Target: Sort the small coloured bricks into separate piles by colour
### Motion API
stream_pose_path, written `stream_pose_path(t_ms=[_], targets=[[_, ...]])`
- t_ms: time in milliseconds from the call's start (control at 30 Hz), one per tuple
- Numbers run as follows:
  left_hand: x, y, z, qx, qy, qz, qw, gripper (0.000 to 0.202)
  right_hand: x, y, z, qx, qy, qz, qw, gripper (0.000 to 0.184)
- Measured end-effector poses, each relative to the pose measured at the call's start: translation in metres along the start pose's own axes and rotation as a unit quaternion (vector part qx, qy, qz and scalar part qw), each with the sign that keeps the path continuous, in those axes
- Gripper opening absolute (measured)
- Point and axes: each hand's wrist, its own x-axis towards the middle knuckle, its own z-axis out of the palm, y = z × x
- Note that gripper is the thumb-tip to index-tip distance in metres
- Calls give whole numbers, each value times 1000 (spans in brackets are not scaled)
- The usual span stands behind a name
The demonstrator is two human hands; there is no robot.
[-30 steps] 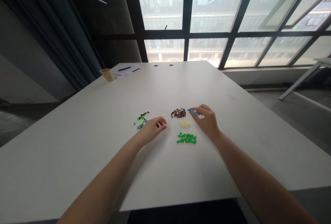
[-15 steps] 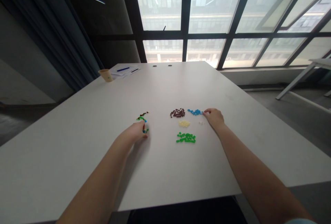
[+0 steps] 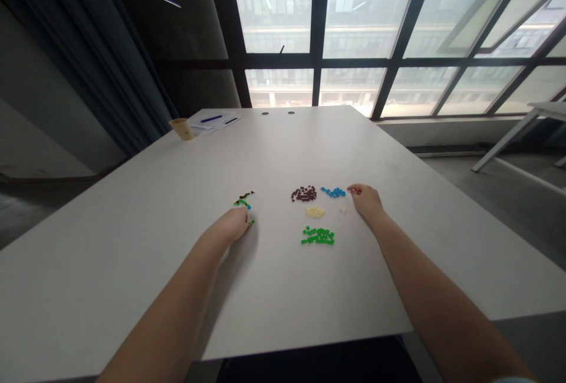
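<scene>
My left hand [image 3: 232, 225] is closed near the left group of pieces, and a small green-tipped brick piece [image 3: 252, 223] pokes out at its fingertips. Just beyond it lie a few joined-looking green, dark and blue toy bricks [image 3: 242, 201]. On the other side, my right hand [image 3: 367, 197] is pinched just right of the pile of blue bricks [image 3: 334, 192]; whatever is between its fingertips is too small to make out. Left of the blue pile sits a dark brown brick pile [image 3: 304, 194]. Pale yellow bricks [image 3: 315, 211] and green bricks [image 3: 318, 235] lie nearer me.
A few whitish pieces [image 3: 344, 210] lie by my right wrist. Far left on the white table [image 3: 292, 289] stand a paper cup [image 3: 181, 129] and papers [image 3: 207, 126] with a blue pen [image 3: 211, 118]. Windows rise behind the table.
My left fingers have closed further, hiding more of the small pieces seen between them. The right fingertips have come slightly away from the blue pile's right end.
</scene>
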Motion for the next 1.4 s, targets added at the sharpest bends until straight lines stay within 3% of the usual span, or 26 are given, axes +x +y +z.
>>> stream_pose_path(t_ms=[333, 467, 667, 800, 933, 1167, 1267, 1400], targets=[[-1, 3, -2, 7, 13, 8, 1000, 12, -3, -5, -2, 26, 18, -16, 999, 27], [-3, 2, -1, -10, -5, -2, 1000, 5, -3, -6, -3, 28, 16, -18, 999, 28], [-6, 5, -3, 0, -13, -4, 1000, 11, -3, -6, -2, 32, 10, -19, 999, 27], [-2, 2, -2, 10, 20, 25, 999, 11, -4, -6, -2, 40, 10, -23, 999, 27], [-2, 4, -4, -63, 88, 73, 991, 15, -7, -11, -6, 43, 12, -28, 999, 27], [-12, 28, -7, -219, 176, 180, 943, 10, -18, -33, -13, 70, 27, -96, 993, 25], [-13, 41, 3, -331, 174, 210, 903, 11, -33, -52, -13, 113, 25, -180, 977, 23], [-16, 59, 18, -473, 129, 224, 842, 18, -59, -79, -14, 173, -9, -309, 935, 18]])
